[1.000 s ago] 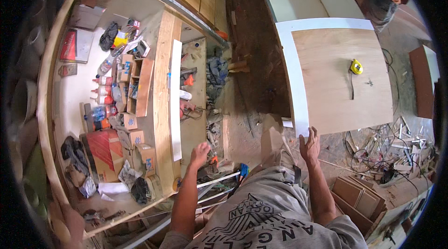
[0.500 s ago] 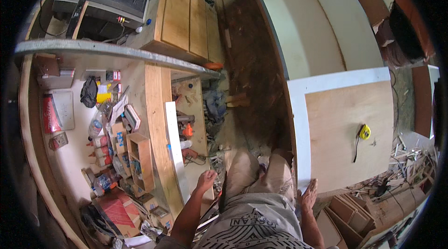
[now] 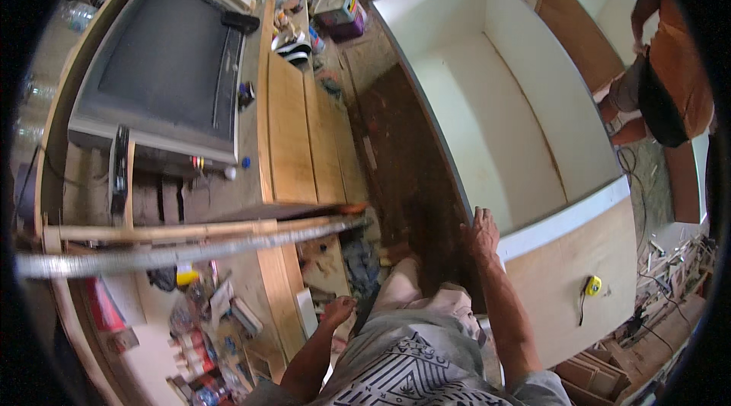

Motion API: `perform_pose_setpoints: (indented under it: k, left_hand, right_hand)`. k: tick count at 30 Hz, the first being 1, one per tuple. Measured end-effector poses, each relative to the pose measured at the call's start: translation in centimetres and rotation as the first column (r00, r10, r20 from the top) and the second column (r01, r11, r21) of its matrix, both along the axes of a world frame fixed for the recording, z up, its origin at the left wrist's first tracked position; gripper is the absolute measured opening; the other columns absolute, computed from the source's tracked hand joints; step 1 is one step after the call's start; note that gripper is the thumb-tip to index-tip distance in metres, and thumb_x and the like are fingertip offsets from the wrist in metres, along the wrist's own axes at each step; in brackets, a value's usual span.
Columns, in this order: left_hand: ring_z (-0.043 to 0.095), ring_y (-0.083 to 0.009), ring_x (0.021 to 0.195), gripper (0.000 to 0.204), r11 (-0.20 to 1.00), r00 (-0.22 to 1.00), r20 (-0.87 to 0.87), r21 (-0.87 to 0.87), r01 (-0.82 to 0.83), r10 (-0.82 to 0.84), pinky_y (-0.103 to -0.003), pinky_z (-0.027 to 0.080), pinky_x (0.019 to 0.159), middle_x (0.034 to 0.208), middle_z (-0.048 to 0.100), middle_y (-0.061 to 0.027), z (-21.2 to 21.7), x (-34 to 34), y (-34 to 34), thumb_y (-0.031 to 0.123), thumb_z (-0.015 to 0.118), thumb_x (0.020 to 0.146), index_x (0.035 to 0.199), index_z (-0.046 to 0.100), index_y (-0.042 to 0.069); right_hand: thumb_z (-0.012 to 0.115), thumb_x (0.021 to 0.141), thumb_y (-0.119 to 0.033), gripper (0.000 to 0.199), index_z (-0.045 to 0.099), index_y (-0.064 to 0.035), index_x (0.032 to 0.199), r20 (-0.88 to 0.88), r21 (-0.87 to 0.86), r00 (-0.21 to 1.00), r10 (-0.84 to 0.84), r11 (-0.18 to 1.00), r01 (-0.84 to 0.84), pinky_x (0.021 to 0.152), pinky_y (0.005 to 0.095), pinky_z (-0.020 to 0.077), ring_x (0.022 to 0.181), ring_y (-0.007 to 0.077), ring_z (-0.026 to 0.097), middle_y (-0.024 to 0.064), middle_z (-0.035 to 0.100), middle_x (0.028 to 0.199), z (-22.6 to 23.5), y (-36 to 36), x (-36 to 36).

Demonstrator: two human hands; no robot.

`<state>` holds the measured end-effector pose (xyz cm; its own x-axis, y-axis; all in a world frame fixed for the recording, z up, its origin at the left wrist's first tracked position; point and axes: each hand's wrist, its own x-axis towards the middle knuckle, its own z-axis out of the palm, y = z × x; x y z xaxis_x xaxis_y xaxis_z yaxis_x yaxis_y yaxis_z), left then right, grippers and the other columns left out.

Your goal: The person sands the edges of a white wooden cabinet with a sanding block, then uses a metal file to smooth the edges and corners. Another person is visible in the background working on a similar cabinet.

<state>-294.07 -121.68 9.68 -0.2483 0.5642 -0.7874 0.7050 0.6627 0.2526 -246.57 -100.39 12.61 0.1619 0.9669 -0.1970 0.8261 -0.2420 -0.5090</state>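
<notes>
My right hand (image 3: 481, 235) rests on the near left corner of a large open cabinet box (image 3: 502, 101), white inside with a dark edge. Its fingers are stretched over the rim rather than wrapped tightly. Low on the left, my left hand (image 3: 339, 310) hangs near a wooden bench frame, fingers curled in and nothing visible in them. A plain plywood panel (image 3: 563, 269) with a white edge strip adjoins the near end of the box. On that panel lies a yellow tape measure (image 3: 593, 285) with a dark strap.
At far left, a dusty old television (image 3: 164, 63) stands beside a wooden cabinet (image 3: 293, 132). A metal bar (image 3: 175, 250) crosses above cluttered shelving with bottles. Another person (image 3: 670, 71) stands at far right near a second white box (image 3: 594, 17). Wood scraps (image 3: 678, 261) litter the floor.
I have moved forward along the cabinet box. My right hand has shifted from the plywood panel's near edge to the box's corner. My left hand stays low, fingers still curled.
</notes>
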Motion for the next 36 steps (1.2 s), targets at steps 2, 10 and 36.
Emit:
perform_pose_setpoints:
  k: [2, 10, 36]
  left_hand:
    - [0.066, -0.0365, 0.097, 0.041, 0.987, 0.986, 0.054, 0.001, 0.161, -0.161, -0.043, 0.05, 0.078, 0.102, 0.069, -0.0177, -0.2, 1.4, 9.9, 0.042, 0.06, 0.094, 0.107, 0.067, 0.004]
    - [0.07, -0.0284, 0.1, 0.041, 0.916, 0.976, 0.198, 0.4, -0.001, -0.086, -0.036, 0.055, 0.086, 0.112, 0.071, -0.0174, 4.9, 2.4, 36.4, 0.033, 0.063, 0.097, 0.122, 0.062, 0.001]
    - [0.066, -0.0216, 0.082, 0.036, 0.946, 0.921, 0.303, 0.134, -0.294, 0.244, -0.036, 0.053, 0.069, 0.099, 0.067, -0.0095, 3.3, -0.6, 91.9, 0.038, 0.058, 0.098, 0.11, 0.065, 0.004]
  right_hand:
    - [0.07, 0.087, -0.032, 0.05, 0.051, -0.0003, 0.12, 0.032, -0.172, 0.999, -0.036, 0.984, 0.041, 0.092, 0.0497, 0.0495, 0.108, 0.0391, 0.06, 0.0232, 0.058, 0.115, -2.4, 3.4, 0.3]
    - [0.046, 0.1, -0.032, 0.035, 0.059, -0.0004, 0.107, 0.028, -0.458, 0.988, -0.149, 0.877, 0.145, 0.083, 0.0531, 0.0519, 0.095, 0.0445, 0.066, 0.0287, 0.064, 0.101, -7.5, 7.0, 0.3]
    - [0.068, 0.087, -0.031, 0.031, 0.062, -0.0004, 0.091, -0.012, -0.314, 0.957, -0.289, 0.91, 0.271, 0.078, 0.0514, 0.0529, 0.091, 0.0432, 0.066, 0.0244, 0.068, 0.094, -4.0, 60.5, -4.8]
